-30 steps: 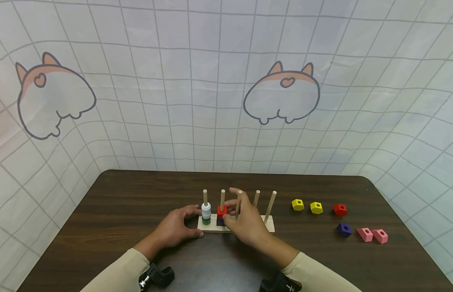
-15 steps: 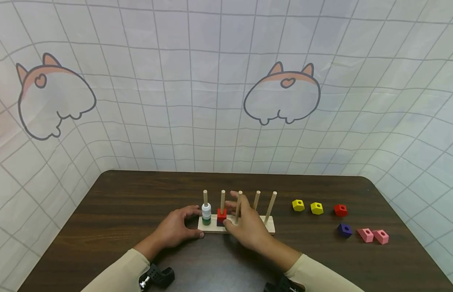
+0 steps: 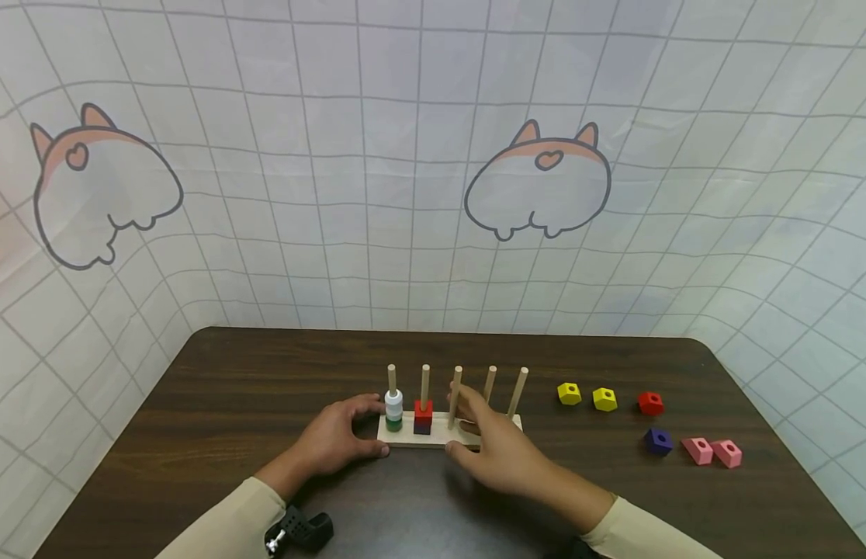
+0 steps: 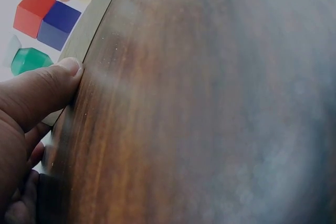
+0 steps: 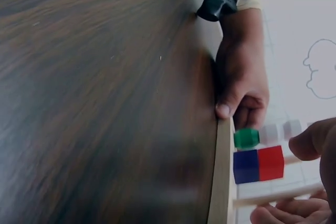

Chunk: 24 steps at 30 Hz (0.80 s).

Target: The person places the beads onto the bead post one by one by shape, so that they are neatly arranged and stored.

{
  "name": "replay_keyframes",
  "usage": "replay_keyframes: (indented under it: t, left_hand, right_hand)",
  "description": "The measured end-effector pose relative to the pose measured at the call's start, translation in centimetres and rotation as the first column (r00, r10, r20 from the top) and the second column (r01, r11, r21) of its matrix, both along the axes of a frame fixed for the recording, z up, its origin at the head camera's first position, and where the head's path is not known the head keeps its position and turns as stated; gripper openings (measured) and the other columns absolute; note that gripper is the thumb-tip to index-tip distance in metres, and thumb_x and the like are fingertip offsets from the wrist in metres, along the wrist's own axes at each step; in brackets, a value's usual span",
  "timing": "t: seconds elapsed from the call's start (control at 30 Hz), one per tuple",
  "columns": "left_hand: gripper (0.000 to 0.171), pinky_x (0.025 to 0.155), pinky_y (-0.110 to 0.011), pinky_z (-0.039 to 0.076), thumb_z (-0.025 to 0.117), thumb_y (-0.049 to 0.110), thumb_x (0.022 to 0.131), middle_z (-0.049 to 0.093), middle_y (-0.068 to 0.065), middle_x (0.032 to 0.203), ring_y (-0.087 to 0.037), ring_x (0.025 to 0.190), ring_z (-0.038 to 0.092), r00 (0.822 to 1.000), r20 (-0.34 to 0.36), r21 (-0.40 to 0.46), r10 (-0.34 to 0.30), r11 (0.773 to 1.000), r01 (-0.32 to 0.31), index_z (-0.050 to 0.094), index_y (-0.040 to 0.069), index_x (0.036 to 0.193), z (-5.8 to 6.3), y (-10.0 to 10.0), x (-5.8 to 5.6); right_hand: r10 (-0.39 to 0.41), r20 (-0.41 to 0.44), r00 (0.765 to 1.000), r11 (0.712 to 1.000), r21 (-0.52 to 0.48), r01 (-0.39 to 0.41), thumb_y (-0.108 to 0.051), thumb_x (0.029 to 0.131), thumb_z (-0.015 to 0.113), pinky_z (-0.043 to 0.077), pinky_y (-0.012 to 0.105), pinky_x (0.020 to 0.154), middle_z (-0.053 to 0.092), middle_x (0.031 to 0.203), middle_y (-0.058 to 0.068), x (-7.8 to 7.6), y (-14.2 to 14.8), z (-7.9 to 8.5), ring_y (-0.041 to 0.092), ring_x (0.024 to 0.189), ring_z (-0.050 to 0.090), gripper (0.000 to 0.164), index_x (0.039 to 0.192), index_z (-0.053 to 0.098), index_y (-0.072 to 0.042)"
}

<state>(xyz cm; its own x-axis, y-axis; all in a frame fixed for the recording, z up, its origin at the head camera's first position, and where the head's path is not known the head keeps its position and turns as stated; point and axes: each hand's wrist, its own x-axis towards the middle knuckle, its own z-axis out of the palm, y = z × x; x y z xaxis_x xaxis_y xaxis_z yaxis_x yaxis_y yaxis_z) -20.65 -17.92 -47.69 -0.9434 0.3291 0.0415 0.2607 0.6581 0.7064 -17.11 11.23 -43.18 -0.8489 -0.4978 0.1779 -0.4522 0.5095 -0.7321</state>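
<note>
A pale wooden peg board point(image 3: 438, 441) with several upright pegs stands on the table. My left hand point(image 3: 328, 439) grips its left end, thumb on the front edge, as the left wrist view shows too. On the leftmost peg sit a green bead point(image 4: 31, 60) and white beads point(image 3: 394, 404) above it. The second peg carries a dark blue block point(image 5: 245, 167) under a red block point(image 5: 271, 163). My right hand point(image 3: 499, 450), holding nothing, has its fingers spread around the board near the third and fourth pegs, and partly hides the board's right half.
Right of the board lie two yellow blocks point(image 3: 604, 399), a loose red block point(image 3: 650, 403), a loose blue block point(image 3: 659, 442) and two pink blocks point(image 3: 697, 449) on the dark wooden table point(image 3: 195, 435). A white gridded curtain point(image 3: 377, 194) hangs behind.
My right hand has left the red block on the second peg and moved right and toward me. The red block sits slightly lower than before. My left hand stays put.
</note>
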Motion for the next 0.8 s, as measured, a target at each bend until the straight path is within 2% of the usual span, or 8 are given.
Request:
replay_keyframes:
  t: [0.13,0.33,0.63,0.8]
  left_hand:
    - [0.056,0.107,-0.058,0.041,0.094,0.031,0.074,0.058,-0.01,0.145,-0.037,0.134,0.052,1.0,0.008,-0.001,0.001,1.0,-0.001,0.072,0.019,0.124,-0.1,0.0,0.0]
    - [0.056,0.108,-0.058,0.04,0.094,0.033,0.074,0.058,-0.009,0.146,-0.037,0.135,0.051,1.0,0.016,-0.003,0.004,1.0,-0.004,0.072,0.019,0.124,-0.2,0.0,0.1]
    - [0.056,0.108,-0.058,0.04,0.094,0.032,0.074,0.057,-0.011,0.146,-0.038,0.135,0.051,1.0,0.017,0.004,0.002,1.0,-0.002,0.072,0.018,0.124,0.0,0.1,0.1]
    - [0.057,0.109,-0.058,0.039,0.094,0.032,0.074,0.057,-0.011,0.146,-0.038,0.136,0.05,1.0,0.015,0.003,0.0,1.0,0.0,0.072,0.018,0.125,0.1,0.0,0.1]
  right_hand:
    - [0.028,0.03,0.999,0.999,0.035,-0.029,-0.011,0.097,0.07,0.051,0.046,0.101,0.055,0.146,0.02,0.3,1.4,0.3,0.03,0.124,0.062,0.069,0.154,0.033,-0.001]
    - [0.049,0.035,0.998,0.997,0.058,-0.051,-0.012,0.099,0.069,0.052,0.045,0.099,0.063,0.138,0.012,0.6,4.3,0.6,0.026,0.12,0.065,0.054,0.148,0.046,-0.007]
    - [0.007,-0.008,1.0,0.997,0.074,-0.006,-0.015,0.098,0.071,0.055,0.045,0.094,0.068,0.128,0.006,0.5,9.1,0.2,0.024,0.111,0.068,0.045,0.14,0.054,-0.011]
    - [-0.048,-0.047,0.998,0.993,0.102,0.052,-0.018,0.098,0.073,0.057,0.043,0.089,0.071,0.12,0.001,0.5,11.5,0.1,0.019,0.103,0.069,0.04,0.135,0.059,-0.012]
